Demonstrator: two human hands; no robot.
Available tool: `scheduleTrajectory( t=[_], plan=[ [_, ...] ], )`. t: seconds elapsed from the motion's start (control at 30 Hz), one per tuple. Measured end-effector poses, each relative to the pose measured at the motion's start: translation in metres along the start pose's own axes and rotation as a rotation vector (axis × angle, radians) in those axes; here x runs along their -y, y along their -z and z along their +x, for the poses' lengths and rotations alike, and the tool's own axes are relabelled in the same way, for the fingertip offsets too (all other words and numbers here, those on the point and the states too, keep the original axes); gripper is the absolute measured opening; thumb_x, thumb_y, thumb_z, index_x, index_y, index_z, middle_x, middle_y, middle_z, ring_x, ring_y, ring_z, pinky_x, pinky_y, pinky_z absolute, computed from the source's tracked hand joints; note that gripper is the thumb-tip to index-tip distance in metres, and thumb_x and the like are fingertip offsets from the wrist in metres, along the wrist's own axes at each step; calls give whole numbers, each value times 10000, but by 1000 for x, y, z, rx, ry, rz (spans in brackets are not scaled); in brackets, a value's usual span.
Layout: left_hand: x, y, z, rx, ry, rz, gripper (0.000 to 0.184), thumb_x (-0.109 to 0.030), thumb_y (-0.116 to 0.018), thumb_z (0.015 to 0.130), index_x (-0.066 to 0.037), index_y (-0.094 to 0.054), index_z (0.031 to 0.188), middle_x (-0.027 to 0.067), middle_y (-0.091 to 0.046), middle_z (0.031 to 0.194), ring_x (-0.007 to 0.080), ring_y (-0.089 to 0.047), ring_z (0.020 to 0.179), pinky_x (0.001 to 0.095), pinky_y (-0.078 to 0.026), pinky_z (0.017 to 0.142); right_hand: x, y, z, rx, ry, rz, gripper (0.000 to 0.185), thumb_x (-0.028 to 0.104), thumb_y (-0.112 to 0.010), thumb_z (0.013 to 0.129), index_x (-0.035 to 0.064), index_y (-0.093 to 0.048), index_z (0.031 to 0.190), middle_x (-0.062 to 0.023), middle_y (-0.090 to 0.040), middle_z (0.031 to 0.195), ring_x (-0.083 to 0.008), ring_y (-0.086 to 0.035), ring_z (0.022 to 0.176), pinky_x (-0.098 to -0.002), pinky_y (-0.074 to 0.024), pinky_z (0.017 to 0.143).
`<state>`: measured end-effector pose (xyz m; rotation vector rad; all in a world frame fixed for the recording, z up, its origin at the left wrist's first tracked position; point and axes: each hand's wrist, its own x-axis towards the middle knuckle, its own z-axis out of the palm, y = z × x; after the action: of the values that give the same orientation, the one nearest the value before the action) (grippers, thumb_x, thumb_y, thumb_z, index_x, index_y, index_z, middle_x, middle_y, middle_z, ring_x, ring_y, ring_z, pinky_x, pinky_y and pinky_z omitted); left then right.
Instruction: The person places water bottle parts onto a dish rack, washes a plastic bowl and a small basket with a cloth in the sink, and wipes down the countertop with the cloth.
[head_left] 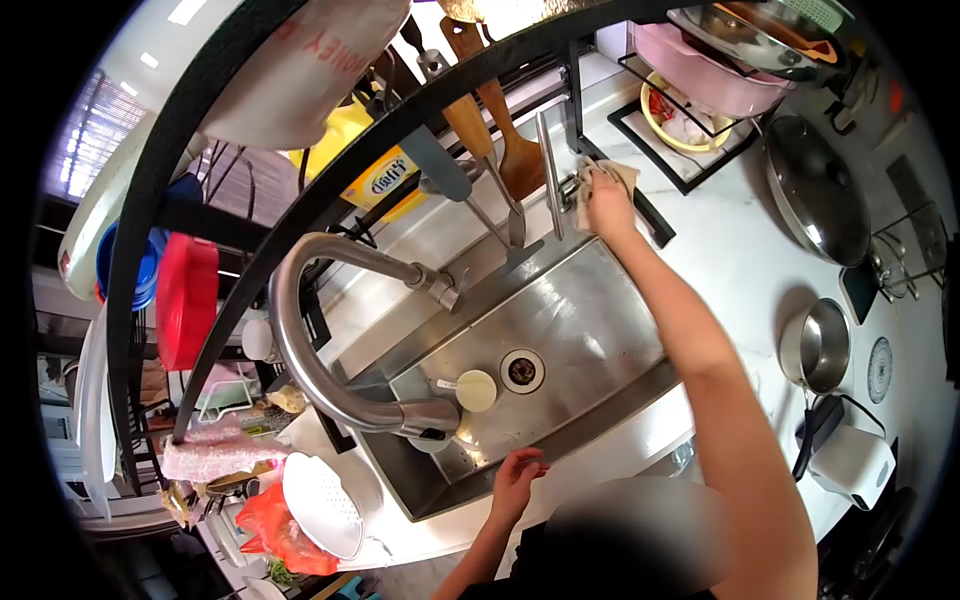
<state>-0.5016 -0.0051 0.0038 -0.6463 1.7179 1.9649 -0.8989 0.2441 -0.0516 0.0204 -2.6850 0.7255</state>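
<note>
My right hand (pixel 608 203) reaches to the back right corner of the sink and is closed on a beige cloth (pixel 622 174). The cloth lies against a small metal fitting (pixel 569 192) on the counter, partly hidden by the hand. Near the sink's front rim is my left hand (pixel 517 484), its fingers loosely bent and holding nothing visible. Between the hands is the stainless steel sink (pixel 585 330), with a round drain (pixel 522 371) and a small pale cup (pixel 476 390) in its basin. A curved metal faucet (pixel 290 320) arches over its left side.
A black rack frame (pixel 255 265) crosses the upper left view. Wooden spatulas (pixel 515 160) hang behind the sink. A lidded pan (pixel 815 190), a small saucepan (pixel 818 345) and a yellow basket (pixel 660 125) stand at right. A white colander (pixel 322 505) sits left.
</note>
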Motion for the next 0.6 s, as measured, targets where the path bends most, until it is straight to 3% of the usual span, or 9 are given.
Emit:
scheduleTrajectory(
  t=[0.13,0.2,0.23,0.27,0.37,0.43,0.5,0.53,0.6],
  plan=[
    [1,9,-8,-16,-52,13,219,-8,-470,855,-1,-516,1069,88,-568,1042,194,-599,883,318,-492,782,39,-77,-54,-187,-50,-74,386,138,-503,814,2,-462,1173,-275,-531,1070,-408,-536,964,-450,-438,840],
    [5,13,-12,-14,-61,22,218,-9,-472,857,-2,-514,1071,88,-566,1048,195,-601,884,318,-493,782,50,-76,-67,398,-95,320,438,139,-493,825,58,-420,1249,-307,-433,1178,-431,-513,996,-451,-420,866],
    [10,17,-15,-24,-27,21,218,-9,-473,859,-2,-512,1073,88,-563,1053,197,-601,887,317,-493,781,52,-79,-68,404,-88,317,438,139,-493,825,58,-420,1249,-307,-433,1178,-431,-513,996,-451,-420,866],
    [12,22,-16,-37,4,21,218,-10,-474,862,-1,-511,1076,88,-560,1058,199,-602,891,316,-493,781,54,-83,-64,323,-33,317,430,138,-481,831,66,-420,1251,-306,-431,1176,-430,-520,982,-453,-425,858],
    [14,32,-22,-41,2,50,227,-22,-493,871,-10,-505,1098,85,-573,1015,190,-607,895,300,-490,781,64,-92,-36,-120,-138,457,315,-25,-478,737,-2,-511,1050,-258,-533,965,-439,-468,968,-469,-390,798],
    [20,44,-27,-70,15,56,228,-22,-492,871,-12,-507,1098,92,-574,1042,198,-607,906,299,-489,782,77,-101,-34,-225,-174,331,448,123,-592,696,10,-488,1116,-224,-519,1052,-386,-478,1009,-446,-412,824],
    [23,45,-26,-143,-12,35,223,-18,-475,859,-1,-516,1078,95,-569,1054,207,-603,895,320,-492,779,109,-108,-52,-67,-136,117,631,271,-706,654,23,-465,1183,-190,-505,1140,-333,-487,1050,-423,-434,851],
    [26,46,-26,-143,-8,33,224,-21,-472,857,-4,-521,1075,103,-576,1047,212,-604,889,323,-493,774,123,-102,-63,136,-86,51,731,345,-763,634,30,-453,1216,-173,-498,1183,-306,-492,1070,-412,-445,864],
    [34,48,-25,-104,14,64,228,-29,-475,848,-9,-525,1070,110,-578,1048,215,-606,877,321,-494,763,148,-64,-77,704,92,-27,551,289,-683,656,75,-561,1148,-185,-473,1223,-310,-489,1094,-402,-410,915]
  ],
)
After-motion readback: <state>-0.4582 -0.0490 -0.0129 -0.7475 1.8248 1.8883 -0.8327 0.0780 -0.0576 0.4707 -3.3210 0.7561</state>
